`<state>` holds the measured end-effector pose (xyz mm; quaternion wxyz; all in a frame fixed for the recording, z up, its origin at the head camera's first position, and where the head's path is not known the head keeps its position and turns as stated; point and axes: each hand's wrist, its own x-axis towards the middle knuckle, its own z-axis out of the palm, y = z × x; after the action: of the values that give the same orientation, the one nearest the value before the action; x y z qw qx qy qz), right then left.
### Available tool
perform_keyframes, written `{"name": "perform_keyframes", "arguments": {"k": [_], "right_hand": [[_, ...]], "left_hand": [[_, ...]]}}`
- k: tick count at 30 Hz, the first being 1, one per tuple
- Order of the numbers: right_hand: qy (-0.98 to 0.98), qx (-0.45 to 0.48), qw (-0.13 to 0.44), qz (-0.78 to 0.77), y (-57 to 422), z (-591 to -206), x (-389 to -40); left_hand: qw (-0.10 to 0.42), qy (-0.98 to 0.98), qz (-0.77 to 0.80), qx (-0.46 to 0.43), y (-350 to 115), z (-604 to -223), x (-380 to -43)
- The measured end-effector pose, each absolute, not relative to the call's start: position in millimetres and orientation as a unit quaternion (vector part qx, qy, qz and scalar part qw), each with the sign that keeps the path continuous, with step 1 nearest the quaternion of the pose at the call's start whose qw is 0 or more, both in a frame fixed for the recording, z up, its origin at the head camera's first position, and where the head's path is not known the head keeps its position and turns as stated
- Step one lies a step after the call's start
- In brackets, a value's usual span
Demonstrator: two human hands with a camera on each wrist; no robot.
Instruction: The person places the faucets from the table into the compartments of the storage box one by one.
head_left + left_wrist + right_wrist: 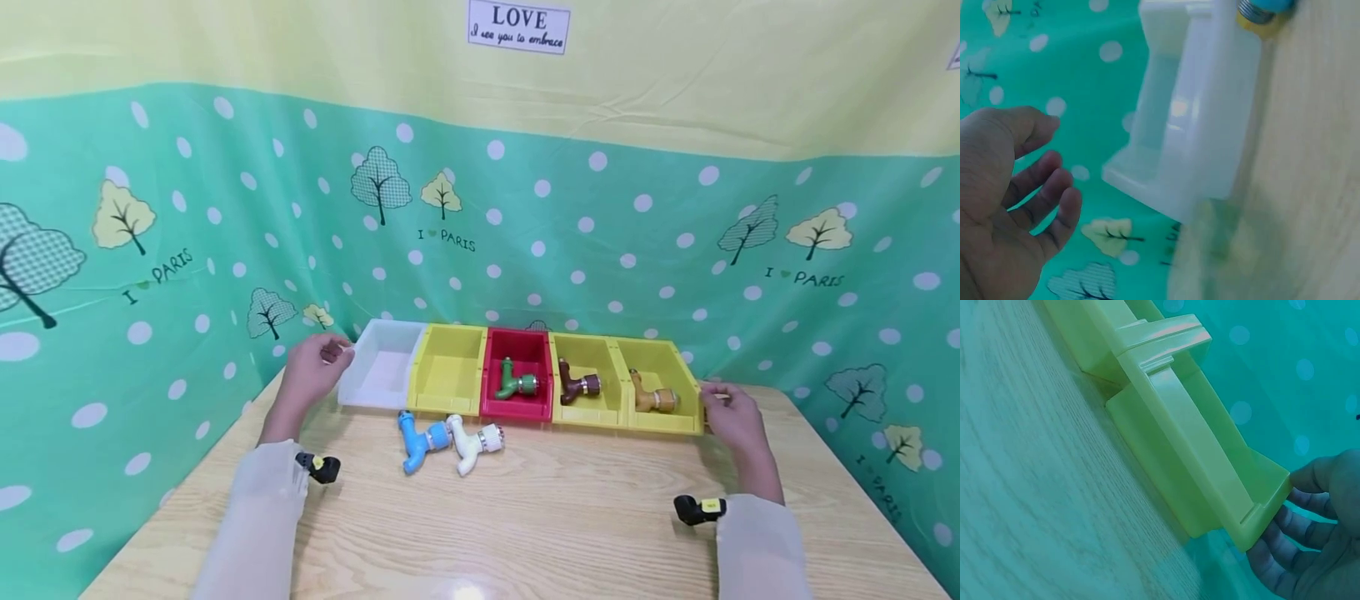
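A row of joined bins spans the table. At its left end is a translucent white bin [384,367], and my left hand [318,367] is beside it. The left wrist view shows that hand's fingers loosely bent, apart from the bin and holding nothing. At the other end, my right hand [737,421] pinches the outer edge of the last yellow bin [1179,431], thumb at the rim and fingers along the side. This bin contains an orange-yellow tap [654,397]. A brown tap [577,383] lies in the neighbouring yellow bin, and a green tap [516,382] in the red bin [517,412].
In front of the bins, a blue tap [422,442] and a white tap [474,443] lie side by side on the wooden table [555,525]. Another yellow bin [450,367] sits between the white and red ones. A green patterned curtain [525,217] hangs behind.
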<state>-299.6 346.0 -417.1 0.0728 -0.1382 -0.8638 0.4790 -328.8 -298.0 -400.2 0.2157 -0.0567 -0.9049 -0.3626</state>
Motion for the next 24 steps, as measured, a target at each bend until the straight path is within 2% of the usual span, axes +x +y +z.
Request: {"name": "perform_keyframes", "arguments": {"k": [6, 12, 24], "right_hand": [[-0.863, -0.136, 0.077, 0.481, 347.7, -419.3, -302.1], [-0.863, -0.138, 0.077, 0.48, 348.4, -420.5, -302.2], [-0.867, -0.137, 0.073, 0.473, 346.6, -419.6, -301.1]], "left_hand": [[0.211, -0.924, -0.296, -0.117, -277.8, -379.5, -325.7], [0.192, -0.936, -0.201, -0.218, -255.7, -369.8, -323.9], [0.13, -0.911, -0.092, -0.38, -227.9, -371.8, -312.5]]}}
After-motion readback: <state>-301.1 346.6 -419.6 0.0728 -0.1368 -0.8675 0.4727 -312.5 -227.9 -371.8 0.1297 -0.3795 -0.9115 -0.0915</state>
